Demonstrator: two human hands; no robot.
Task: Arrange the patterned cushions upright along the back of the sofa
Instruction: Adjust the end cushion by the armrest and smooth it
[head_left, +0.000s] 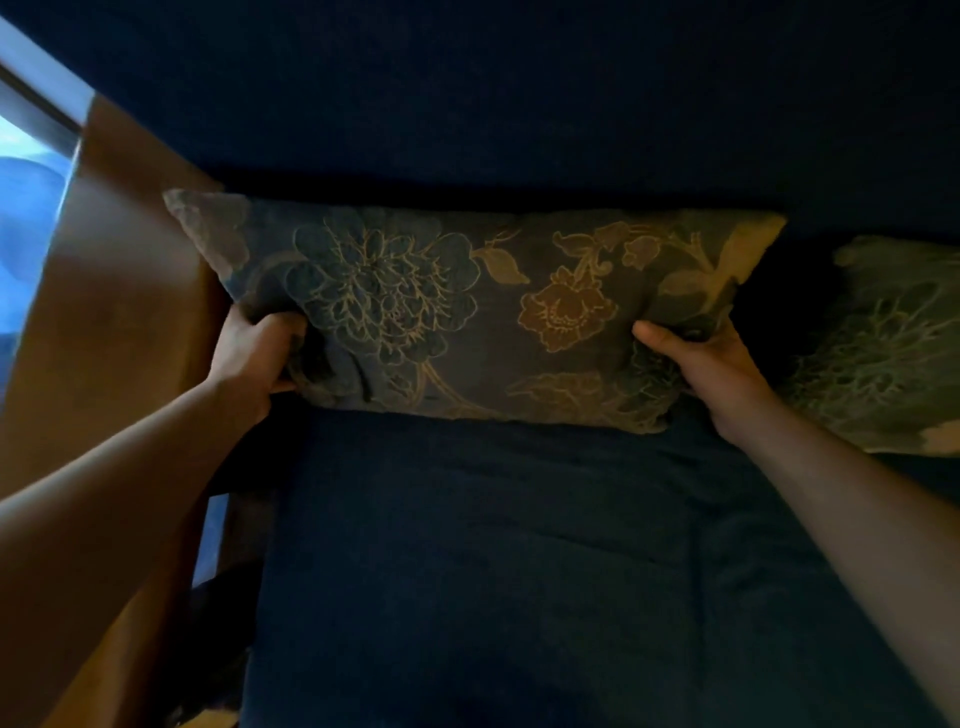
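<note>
A floral patterned cushion (467, 312), dark with gold flower outlines, stands upright against the dark blue sofa back (519, 104) at the sofa's left end. My left hand (254, 358) grips its lower left corner, bunching the fabric. My right hand (696, 364) holds its lower right edge, thumb on the front. A second patterned cushion (893, 343) leans at the far right, partly cut off by the frame edge and a small gap away from the first.
The dark blue sofa seat (493, 571) stretches toward me below the cushions. A brown wooden armrest (114, 312) borders the left side. Beyond it, a bright window area (26, 208) shows at the far left.
</note>
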